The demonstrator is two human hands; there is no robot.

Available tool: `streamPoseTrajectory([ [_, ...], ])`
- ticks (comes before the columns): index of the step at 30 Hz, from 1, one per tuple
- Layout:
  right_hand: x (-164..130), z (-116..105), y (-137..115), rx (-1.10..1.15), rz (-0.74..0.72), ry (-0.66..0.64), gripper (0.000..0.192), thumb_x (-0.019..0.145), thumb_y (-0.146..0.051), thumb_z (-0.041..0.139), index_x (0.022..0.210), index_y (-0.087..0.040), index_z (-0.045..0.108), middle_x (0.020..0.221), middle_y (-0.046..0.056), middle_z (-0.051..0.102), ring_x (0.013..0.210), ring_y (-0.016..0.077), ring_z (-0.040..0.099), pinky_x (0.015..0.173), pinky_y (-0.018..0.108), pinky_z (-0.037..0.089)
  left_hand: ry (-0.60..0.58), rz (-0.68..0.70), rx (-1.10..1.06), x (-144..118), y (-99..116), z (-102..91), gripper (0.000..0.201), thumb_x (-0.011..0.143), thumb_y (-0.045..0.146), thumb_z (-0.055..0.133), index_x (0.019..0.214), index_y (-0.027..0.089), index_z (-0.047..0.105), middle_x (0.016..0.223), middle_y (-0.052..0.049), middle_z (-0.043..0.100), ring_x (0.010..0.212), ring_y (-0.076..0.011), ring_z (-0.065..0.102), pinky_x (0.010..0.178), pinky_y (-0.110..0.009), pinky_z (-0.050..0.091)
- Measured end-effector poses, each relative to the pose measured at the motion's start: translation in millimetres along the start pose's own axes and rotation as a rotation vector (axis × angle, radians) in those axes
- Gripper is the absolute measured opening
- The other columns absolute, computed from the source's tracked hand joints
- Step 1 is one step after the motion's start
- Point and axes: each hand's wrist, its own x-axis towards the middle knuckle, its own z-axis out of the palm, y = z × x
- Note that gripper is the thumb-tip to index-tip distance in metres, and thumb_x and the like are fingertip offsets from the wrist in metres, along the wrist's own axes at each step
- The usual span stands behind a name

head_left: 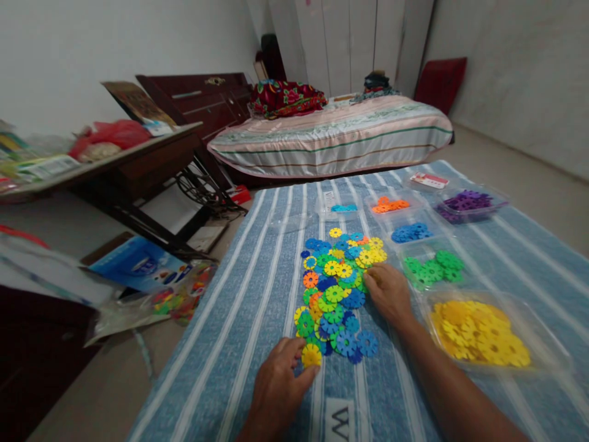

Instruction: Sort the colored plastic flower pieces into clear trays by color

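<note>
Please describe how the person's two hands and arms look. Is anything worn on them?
Both the left hand and the right hand are bare: no gloves and no rings that I can see. The right forearm is uncovered along its whole visible length, with no sleeve, watch or bracelet. The left wrist is cut off by the picture's bottom edge.

At frame centre, a heap of flat plastic snowflake discs in mixed colours (338, 291) lies on a blue-and-white striped cloth (257, 294). The left hand (278, 387) pinches a yellow plastic disc (311, 355) at the heap's lower edge; the right hand (389, 293) touches its right side, beside a clear plastic tray of yellow discs (543, 344).
</note>
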Motion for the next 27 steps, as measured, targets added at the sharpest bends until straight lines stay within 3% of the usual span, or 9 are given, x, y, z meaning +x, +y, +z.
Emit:
streamPoseTrajectory([
  [7, 0, 1, 4, -0.006, -0.004, -0.028, 0.029, 0.089, -0.038, 0.048, 0.082, -0.02, 0.069, 0.098, 0.009, 0.068, 0.093, 0.022, 0.058, 0.086, 0.036, 0.041, -0.034, -0.081, -0.077, -2, -4, 5.0, 0.017, 0.067, 0.036, 0.059, 0.074, 0.021, 0.062, 0.067, 0.001, 0.052, 0.064, -0.0157, 0.05, 0.062, -0.027, 0.041],
  [14, 0, 2, 5, -0.023, -0.015, -0.009, 0.028, 0.089, -0.037, 0.048, 0.082, -0.02, 0.069, 0.098, 0.009, 0.069, 0.093, 0.0227, 0.059, 0.086, 0.037, 0.042, -0.153, -0.157, -0.325, 0, 3, 1.0, 0.033, 0.069, 0.048, 0.056, 0.056, 0.02, 0.048, 0.054, 0.006, 0.035, 0.054, -0.0105, 0.035, 0.053, -0.024, 0.027],
  [16, -1, 2, 5, -0.022, -0.023, -0.003, 0.028, 0.089, -0.037, 0.048, 0.082, -0.02, 0.069, 0.098, 0.009, 0.069, 0.094, 0.0232, 0.06, 0.087, 0.038, 0.043, -0.173, -0.124, -0.357, 3, 20, 3.8, 0.03, 0.07, 0.045, 0.058, 0.057, 0.018, 0.051, 0.054, 0.006, 0.037, 0.054, -0.0099, 0.036, 0.052, -0.023, 0.026],
  [19, -1, 2, 5, -0.03, -0.036, 0.005, 0.029, 0.089, -0.039, 0.049, 0.082, -0.02, 0.069, 0.097, 0.01, 0.069, 0.093, 0.0239, 0.06, 0.087, 0.039, 0.044, -0.221, -0.01, -0.401, 9, 65, 14.7, 0.024, 0.075, 0.036, 0.057, 0.06, 0.017, 0.056, 0.054, 0.005, 0.042, 0.054, -0.0094, 0.038, 0.052, -0.023, 0.027],
  [22, -2, 3, 8, -0.024, -0.056, 0.022, 0.029, 0.089, -0.039, 0.049, 0.082, -0.02, 0.069, 0.097, 0.01, 0.069, 0.093, 0.0241, 0.061, 0.087, 0.039, 0.045, -0.296, 0.181, -0.472, 11, 119, 28.5, 0.021, 0.076, 0.028, 0.06, 0.059, 0.016, 0.059, 0.056, 0.004, 0.047, 0.055, -0.0087, 0.041, 0.053, -0.022, 0.031],
  [24, -3, 5, 10, -0.02, -0.065, 0.04, 0.029, 0.089, -0.039, 0.048, 0.081, -0.02, 0.069, 0.098, 0.01, 0.069, 0.094, 0.0245, 0.061, 0.087, 0.039, 0.045, -0.399, 0.332, -0.567, 11, 146, 36.1, 0.011, 0.074, 0.027, 0.064, 0.073, 0.016, 0.067, 0.063, 0.004, 0.054, 0.058, -0.0084, 0.046, 0.056, -0.021, 0.036],
  [27, -3, 7, 12, -0.02, -0.068, 0.06, 0.031, 0.089, -0.04, 0.047, 0.082, -0.02, 0.07, 0.098, 0.011, 0.07, 0.093, 0.0251, 0.062, 0.086, 0.04, 0.046, -0.395, 0.432, -0.578, 11, 157, 42.5, 0.012, 0.072, 0.023, 0.068, 0.082, 0.016, 0.069, 0.071, 0.003, 0.06, 0.061, -0.0085, 0.051, 0.059, -0.02, 0.04],
])
